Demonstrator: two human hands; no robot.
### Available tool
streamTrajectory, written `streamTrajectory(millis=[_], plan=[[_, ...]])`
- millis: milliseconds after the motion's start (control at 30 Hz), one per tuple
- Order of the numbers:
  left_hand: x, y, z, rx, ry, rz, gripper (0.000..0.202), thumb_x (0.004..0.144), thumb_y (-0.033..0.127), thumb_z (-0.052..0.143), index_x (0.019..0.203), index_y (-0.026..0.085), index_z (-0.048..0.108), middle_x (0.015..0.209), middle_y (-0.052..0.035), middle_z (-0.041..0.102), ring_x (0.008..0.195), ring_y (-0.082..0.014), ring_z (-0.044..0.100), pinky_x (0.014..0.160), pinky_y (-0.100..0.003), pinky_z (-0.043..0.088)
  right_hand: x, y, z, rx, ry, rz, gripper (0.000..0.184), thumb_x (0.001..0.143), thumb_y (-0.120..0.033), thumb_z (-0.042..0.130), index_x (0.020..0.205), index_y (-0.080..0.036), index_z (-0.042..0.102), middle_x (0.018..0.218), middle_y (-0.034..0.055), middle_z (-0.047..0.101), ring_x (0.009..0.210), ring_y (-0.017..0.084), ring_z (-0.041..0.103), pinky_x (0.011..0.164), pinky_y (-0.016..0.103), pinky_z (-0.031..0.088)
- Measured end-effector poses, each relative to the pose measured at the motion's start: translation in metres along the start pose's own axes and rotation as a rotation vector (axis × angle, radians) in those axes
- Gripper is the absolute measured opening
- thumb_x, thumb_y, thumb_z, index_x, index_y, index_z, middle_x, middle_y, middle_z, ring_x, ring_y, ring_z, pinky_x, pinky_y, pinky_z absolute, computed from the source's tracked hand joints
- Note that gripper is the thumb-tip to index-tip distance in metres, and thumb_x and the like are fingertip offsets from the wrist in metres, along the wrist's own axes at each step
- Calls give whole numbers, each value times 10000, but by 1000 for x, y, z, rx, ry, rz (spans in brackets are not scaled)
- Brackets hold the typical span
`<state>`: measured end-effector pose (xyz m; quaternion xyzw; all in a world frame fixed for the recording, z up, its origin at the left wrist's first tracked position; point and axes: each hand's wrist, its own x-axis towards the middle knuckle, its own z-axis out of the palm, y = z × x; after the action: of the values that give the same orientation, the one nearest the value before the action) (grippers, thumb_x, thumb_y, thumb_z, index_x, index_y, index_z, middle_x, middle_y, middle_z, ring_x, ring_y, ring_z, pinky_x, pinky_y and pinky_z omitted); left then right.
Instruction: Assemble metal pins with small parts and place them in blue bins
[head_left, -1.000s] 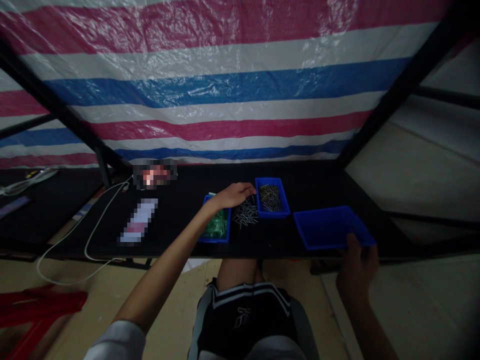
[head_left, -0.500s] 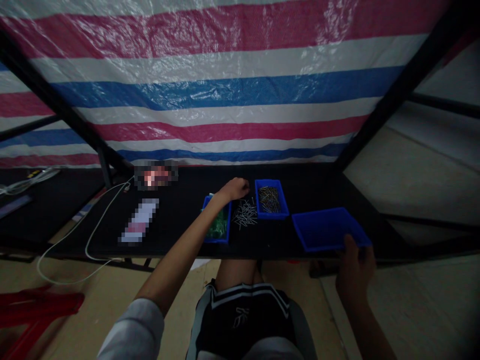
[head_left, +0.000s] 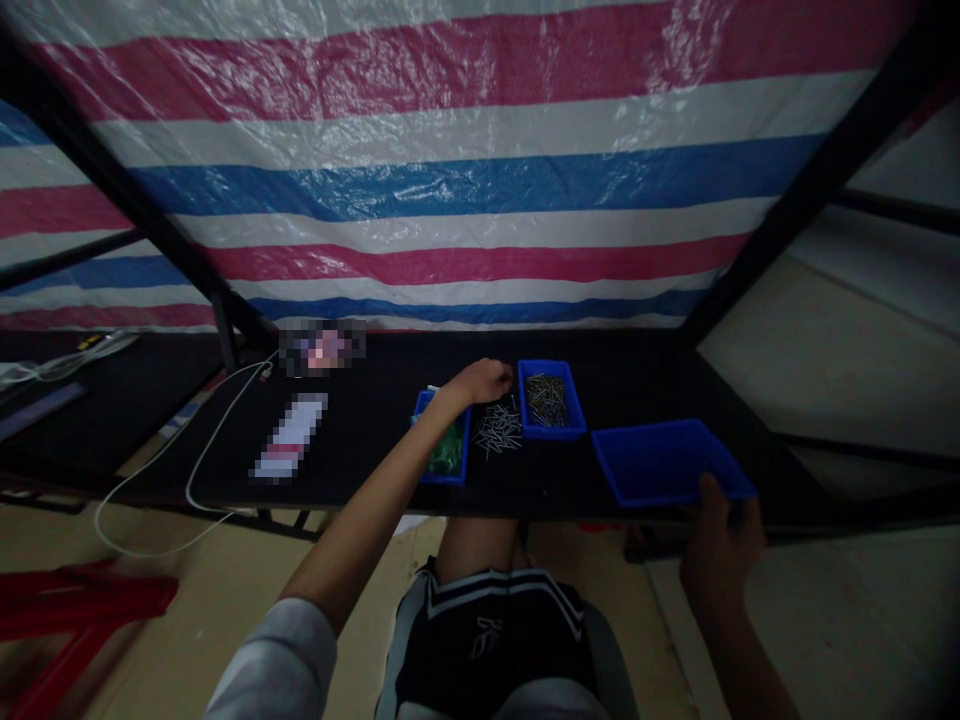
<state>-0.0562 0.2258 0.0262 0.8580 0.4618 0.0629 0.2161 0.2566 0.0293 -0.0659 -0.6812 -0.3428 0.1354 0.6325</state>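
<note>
My left hand reaches over the black table, fingers curled, at the far edge of a loose pile of small metal pins; whether it holds any is not visible. To its right stands a small blue tray full of dark pins. Under my left forearm sits another small blue tray with green parts. My right hand grips the near right corner of a larger empty blue tray at the table's front edge.
A white cable trails off the table's left side toward the floor. Two blurred-out items lie left of centre. A striped plastic sheet hangs behind. Black frame posts flank the table. Something red stands at lower left.
My left hand drew back slightly from the pin tray toward the far side of the loose pins and curled. My right hand keeps its hold on the large tray; the view shifted a little.
</note>
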Motion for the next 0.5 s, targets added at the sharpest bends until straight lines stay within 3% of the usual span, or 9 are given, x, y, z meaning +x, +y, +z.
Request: streamTrajectory(millis=[233, 500], plan=[[5, 1, 9, 10, -120, 24, 242, 829, 49, 629, 923, 147, 829, 874, -51, 821, 786, -171, 733, 707, -232, 514, 0, -2, 2, -28, 29, 6, 598, 891, -621, 669, 1269, -159, 693, 1132, 97, 688, 1076, 305, 638, 1031, 533, 469], [-9, 8, 3, 52, -174, 44, 233, 864, 61, 629, 920, 149, 838, 889, -60, 826, 803, -168, 748, 704, -225, 498, 0, -6, 1, -59, 37, -10, 570, 917, -567, 661, 1286, -134, 704, 1193, 140, 708, 1159, 361, 643, 1054, 555, 466]])
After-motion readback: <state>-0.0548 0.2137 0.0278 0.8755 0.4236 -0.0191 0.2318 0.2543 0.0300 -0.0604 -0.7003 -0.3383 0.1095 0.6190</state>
